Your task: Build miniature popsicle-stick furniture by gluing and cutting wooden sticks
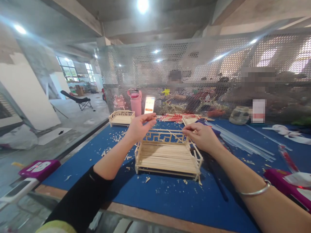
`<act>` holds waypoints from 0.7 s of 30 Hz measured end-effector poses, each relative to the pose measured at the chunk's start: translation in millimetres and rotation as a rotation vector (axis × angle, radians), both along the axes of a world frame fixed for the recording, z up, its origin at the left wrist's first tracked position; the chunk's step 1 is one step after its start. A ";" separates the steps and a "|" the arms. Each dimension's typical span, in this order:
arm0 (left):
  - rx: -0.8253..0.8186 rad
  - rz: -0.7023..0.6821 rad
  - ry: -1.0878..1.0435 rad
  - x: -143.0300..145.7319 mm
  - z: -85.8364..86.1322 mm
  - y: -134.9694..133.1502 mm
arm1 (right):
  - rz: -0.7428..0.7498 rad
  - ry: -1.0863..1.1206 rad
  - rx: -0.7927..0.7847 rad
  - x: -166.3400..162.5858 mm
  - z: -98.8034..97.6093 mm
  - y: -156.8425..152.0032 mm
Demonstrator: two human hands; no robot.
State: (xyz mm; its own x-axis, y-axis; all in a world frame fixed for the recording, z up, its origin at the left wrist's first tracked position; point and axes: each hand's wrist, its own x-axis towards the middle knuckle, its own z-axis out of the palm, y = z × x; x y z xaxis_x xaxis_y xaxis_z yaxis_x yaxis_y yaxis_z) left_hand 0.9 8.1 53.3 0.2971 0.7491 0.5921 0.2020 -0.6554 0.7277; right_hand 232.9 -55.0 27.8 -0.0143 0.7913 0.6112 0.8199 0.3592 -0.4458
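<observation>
As a miniature bench of pale wooden sticks stands upright on a blue tabletop, below and between a worker's fingers, two bare hands meet its lattice back. The right hand is at the lattice's right end, thumb and forefinger drawn together in a pinch; whether a sliver of wood is caught there cannot be told. The left hand is raised by the left end, fingers curved toward the thumb, with nothing discernible in them.

The thin lattice looks the weakest part: a hard push from the right fingertips could snap a strut or part a joint. The slim side rail just below the right fingers could be knocked askew if that wrist dropped. Curled pale wood shavings, scattered beyond and left of the left fingers, might tilt the bench if one slid under a foot.
</observation>
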 end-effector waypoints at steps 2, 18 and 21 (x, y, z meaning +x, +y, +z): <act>-0.097 0.065 -0.136 -7.6 -0.6 4.4 | 0.004 -0.011 -0.019 -1.1 -1.2 2.2; -0.405 0.117 0.020 -22.8 -25.2 3.0 | 0.018 -0.085 0.048 2.2 -6.1 7.0; -0.403 0.127 0.037 -22.8 -25.5 2.8 | 0.025 -0.087 0.058 2.6 -6.9 7.9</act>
